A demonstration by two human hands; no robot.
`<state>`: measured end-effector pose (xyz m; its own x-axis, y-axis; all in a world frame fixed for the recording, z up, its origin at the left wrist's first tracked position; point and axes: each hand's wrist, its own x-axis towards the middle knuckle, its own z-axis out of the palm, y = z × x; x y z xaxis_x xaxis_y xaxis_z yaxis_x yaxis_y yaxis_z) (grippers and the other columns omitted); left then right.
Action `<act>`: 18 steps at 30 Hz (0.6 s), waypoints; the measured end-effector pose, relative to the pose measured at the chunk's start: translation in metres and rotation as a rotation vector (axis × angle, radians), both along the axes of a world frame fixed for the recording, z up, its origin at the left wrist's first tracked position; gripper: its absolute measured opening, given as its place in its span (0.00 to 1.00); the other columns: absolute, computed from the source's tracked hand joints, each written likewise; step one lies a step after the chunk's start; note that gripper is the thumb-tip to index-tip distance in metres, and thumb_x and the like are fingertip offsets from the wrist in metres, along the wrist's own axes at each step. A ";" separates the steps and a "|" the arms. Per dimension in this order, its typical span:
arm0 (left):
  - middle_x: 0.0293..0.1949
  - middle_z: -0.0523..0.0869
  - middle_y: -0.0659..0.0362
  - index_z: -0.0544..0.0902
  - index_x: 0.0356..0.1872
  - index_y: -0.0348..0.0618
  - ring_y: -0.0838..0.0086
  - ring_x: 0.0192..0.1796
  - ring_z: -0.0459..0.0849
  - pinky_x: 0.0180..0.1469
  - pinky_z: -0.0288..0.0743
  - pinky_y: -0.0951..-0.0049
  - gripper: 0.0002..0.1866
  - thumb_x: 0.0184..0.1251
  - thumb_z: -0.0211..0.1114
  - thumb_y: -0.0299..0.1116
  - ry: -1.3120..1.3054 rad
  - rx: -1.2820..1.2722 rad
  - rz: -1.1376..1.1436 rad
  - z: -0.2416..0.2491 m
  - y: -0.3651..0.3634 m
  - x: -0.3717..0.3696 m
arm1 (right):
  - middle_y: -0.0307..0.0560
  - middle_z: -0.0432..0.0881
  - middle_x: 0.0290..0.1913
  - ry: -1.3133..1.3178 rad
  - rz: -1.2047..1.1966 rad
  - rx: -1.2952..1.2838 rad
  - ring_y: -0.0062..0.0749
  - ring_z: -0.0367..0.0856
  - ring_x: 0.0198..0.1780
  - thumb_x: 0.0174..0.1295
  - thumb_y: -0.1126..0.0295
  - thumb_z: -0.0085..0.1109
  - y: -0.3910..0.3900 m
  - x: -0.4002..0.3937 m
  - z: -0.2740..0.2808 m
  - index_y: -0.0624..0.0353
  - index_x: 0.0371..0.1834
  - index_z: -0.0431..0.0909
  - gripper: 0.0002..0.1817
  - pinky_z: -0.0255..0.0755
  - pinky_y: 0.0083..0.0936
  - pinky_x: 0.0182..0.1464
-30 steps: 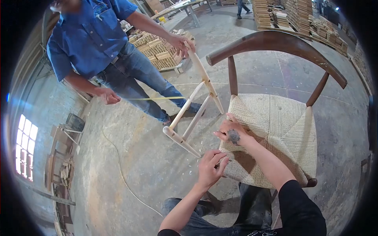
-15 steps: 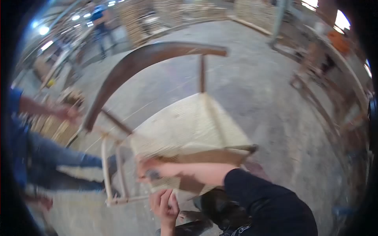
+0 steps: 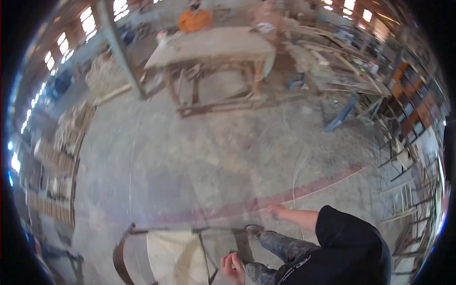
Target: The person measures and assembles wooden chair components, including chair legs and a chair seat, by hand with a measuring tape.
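Note:
At the bottom, my left hand (image 3: 232,268) is closed with fingers curled, a small dark bit showing at its fingertips. It is beside a wooden chair (image 3: 175,256) with a pale seat and a dark curved backrest, partly cut off by the lower edge of the view. My right hand (image 3: 274,211) is held out over the floor at the end of a bare forearm, above my shoe. Motion smears its fingers, and a grey patch shows near the wrist; I cannot tell whether it holds anything.
Across the concrete floor (image 3: 199,156) stands a wooden workbench (image 3: 213,45), with a person in orange (image 3: 194,20) and another person (image 3: 267,21) behind it. Stacked wood pieces (image 3: 52,199) line the left; chair frames (image 3: 403,199) crowd the right. A thin hose (image 3: 295,180) lies on the floor.
The view has swung right, bringing the workbench in. The chair now sits lower left, and my right hand has come away from its seat. The co-worker in blue beside it has gone from close view.

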<state>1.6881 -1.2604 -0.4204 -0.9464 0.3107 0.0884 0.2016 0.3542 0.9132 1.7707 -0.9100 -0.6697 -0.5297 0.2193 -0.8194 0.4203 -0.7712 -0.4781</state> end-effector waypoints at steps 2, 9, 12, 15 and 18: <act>0.30 0.84 0.51 0.84 0.32 0.36 0.59 0.33 0.83 0.37 0.76 0.63 0.06 0.65 0.63 0.28 0.022 0.014 -0.156 0.014 0.072 -0.003 | 0.46 0.83 0.34 -0.192 0.357 0.705 0.37 0.82 0.34 0.60 0.63 0.56 0.120 0.054 0.034 0.55 0.34 0.82 0.09 0.75 0.37 0.36; 0.27 0.84 0.54 0.84 0.31 0.41 0.58 0.31 0.84 0.33 0.78 0.63 0.06 0.65 0.64 0.30 0.341 -0.248 -0.793 0.022 0.379 0.004 | 0.54 0.85 0.37 -0.961 0.134 1.074 0.57 0.82 0.38 0.63 0.53 0.51 0.289 0.339 0.017 0.56 0.28 0.81 0.19 0.73 0.48 0.37; 0.28 0.84 0.54 0.85 0.33 0.42 0.58 0.31 0.85 0.33 0.78 0.63 0.05 0.65 0.64 0.32 0.402 -0.189 -0.979 0.043 0.507 0.021 | 0.49 0.83 0.33 -0.695 0.478 1.372 0.52 0.80 0.34 0.57 0.53 0.52 0.260 0.495 -0.090 0.45 0.33 0.79 0.12 0.68 0.51 0.35; 0.30 0.85 0.53 0.85 0.35 0.45 0.58 0.31 0.85 0.33 0.78 0.62 0.06 0.64 0.66 0.34 0.241 -0.194 -1.005 0.075 0.600 0.049 | 0.44 0.85 0.51 -1.027 0.823 1.339 0.41 0.80 0.57 0.61 0.49 0.45 0.267 0.581 -0.048 0.42 0.52 0.80 0.22 0.66 0.44 0.62; 0.31 0.86 0.53 0.86 0.36 0.46 0.57 0.31 0.86 0.34 0.78 0.61 0.06 0.64 0.66 0.35 0.297 -0.220 -1.036 0.069 0.651 0.043 | 0.57 0.67 0.71 -1.127 0.094 0.772 0.52 0.55 0.76 0.70 0.47 0.36 0.424 0.580 -0.018 0.61 0.66 0.70 0.32 0.44 0.45 0.77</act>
<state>1.7315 -0.6092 -0.3514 -0.1680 0.9791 0.1146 0.6964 0.0356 0.7168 2.3505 -0.4860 -0.6874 0.2982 0.8131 -0.4999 0.8999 -0.4141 -0.1367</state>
